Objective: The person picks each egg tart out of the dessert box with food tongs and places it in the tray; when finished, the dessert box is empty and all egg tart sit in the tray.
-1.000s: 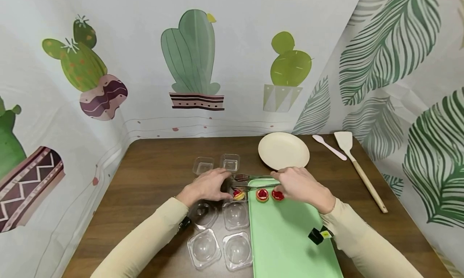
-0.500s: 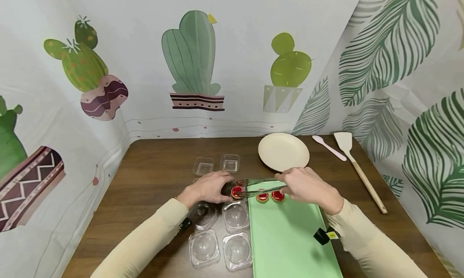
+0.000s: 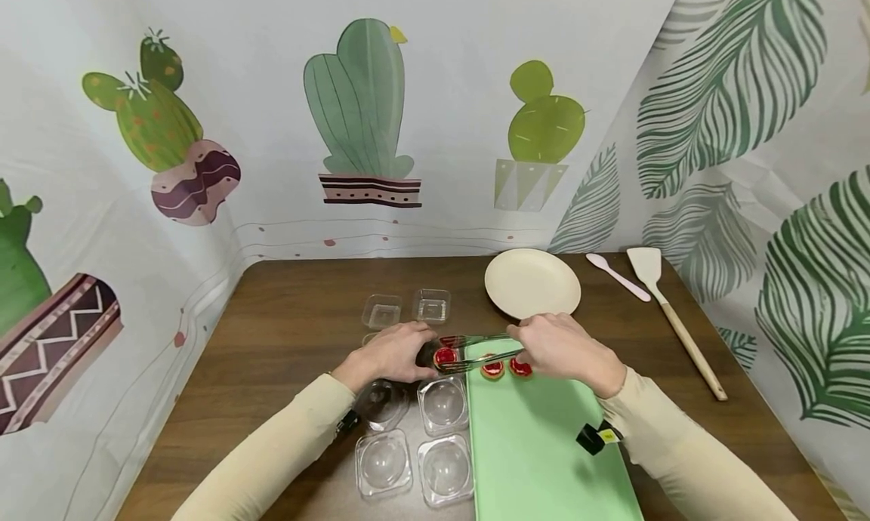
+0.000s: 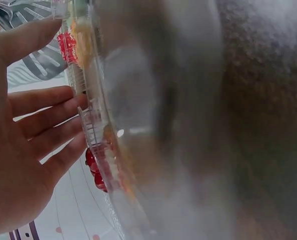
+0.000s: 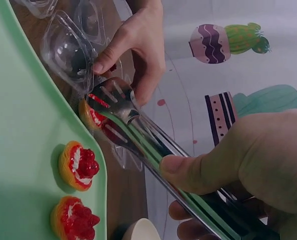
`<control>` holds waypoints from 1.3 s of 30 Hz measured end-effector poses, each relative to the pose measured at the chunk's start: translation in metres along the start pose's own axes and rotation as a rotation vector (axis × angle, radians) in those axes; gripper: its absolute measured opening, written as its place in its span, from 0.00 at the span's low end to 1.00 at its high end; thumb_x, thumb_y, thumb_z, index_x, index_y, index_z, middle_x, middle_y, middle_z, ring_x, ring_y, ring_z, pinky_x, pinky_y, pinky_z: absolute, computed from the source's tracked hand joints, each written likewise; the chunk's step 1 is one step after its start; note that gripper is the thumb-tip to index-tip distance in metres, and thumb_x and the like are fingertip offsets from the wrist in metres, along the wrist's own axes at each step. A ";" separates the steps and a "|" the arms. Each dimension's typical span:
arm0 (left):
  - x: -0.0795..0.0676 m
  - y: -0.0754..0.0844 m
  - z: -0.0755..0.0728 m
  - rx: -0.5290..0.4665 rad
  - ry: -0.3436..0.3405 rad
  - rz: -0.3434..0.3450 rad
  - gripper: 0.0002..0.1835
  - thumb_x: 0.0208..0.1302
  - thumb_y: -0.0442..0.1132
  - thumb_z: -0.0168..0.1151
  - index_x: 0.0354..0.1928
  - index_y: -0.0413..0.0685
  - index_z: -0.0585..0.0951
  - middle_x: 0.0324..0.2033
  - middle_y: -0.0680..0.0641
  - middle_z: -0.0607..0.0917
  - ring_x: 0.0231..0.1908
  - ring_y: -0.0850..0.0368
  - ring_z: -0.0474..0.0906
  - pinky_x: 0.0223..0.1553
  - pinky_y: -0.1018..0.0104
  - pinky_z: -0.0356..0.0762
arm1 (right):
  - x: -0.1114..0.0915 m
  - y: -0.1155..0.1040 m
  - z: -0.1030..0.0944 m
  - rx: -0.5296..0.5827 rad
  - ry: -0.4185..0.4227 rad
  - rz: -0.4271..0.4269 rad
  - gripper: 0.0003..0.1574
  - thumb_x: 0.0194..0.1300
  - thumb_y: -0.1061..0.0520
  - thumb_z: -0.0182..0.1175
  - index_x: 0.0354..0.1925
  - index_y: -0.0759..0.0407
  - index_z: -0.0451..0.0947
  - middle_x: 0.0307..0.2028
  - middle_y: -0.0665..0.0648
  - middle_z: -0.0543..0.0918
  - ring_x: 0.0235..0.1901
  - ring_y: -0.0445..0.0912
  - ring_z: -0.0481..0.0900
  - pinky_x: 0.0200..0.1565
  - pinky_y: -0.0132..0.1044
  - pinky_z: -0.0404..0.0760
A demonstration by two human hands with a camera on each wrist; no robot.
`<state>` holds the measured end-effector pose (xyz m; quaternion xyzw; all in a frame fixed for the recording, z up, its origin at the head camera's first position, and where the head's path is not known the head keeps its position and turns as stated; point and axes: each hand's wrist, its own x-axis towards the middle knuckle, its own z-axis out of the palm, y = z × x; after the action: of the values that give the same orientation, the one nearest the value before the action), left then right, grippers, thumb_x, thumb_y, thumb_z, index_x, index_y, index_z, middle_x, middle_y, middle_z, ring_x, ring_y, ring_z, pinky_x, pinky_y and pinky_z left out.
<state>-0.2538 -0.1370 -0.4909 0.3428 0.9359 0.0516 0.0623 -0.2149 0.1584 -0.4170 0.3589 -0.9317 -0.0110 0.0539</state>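
My right hand (image 3: 567, 355) grips metal tongs (image 5: 153, 150), whose slotted heads lie spread around a red-topped fruit tart (image 3: 445, 356) just past the tray's left edge. That tart sits at a clear plastic container, its red topping facing up in the head view. My left hand (image 3: 397, 352) holds this container from the left, thumb (image 5: 106, 60) at the near rim and fingers (image 4: 48, 102) along its side. More red fruit (image 4: 95, 170) shows by the plastic in the left wrist view. Two tarts, one with cream (image 5: 78, 166) and one beside it (image 5: 74, 218), rest on the green tray (image 3: 544, 453).
Clear domed containers stand left of the tray, including one nearest my left hand (image 3: 443, 405) and one at the front (image 3: 445, 472). Two shallow clear boxes (image 3: 432, 306) sit behind. A cream plate (image 3: 532, 283), a pink spoon (image 3: 617, 276) and a spatula (image 3: 680, 328) lie at the back right.
The tart by my left hand has turned from showing its yellow side to red topping upward. The tongs shifted right, then back left around it. My left hand stays nearly still.
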 end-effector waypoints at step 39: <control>0.000 0.003 0.003 -0.006 -0.006 -0.043 0.38 0.52 0.65 0.66 0.61 0.52 0.77 0.61 0.47 0.76 0.57 0.49 0.77 0.61 0.56 0.74 | 0.013 -0.007 0.010 -0.054 0.022 -0.034 0.18 0.53 0.58 0.67 0.20 0.48 0.66 0.17 0.46 0.74 0.19 0.46 0.76 0.14 0.42 0.68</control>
<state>-0.2517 -0.1348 -0.4932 0.3225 0.9427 0.0522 0.0672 -0.2211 0.1441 -0.4257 0.3733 -0.9242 -0.0330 0.0737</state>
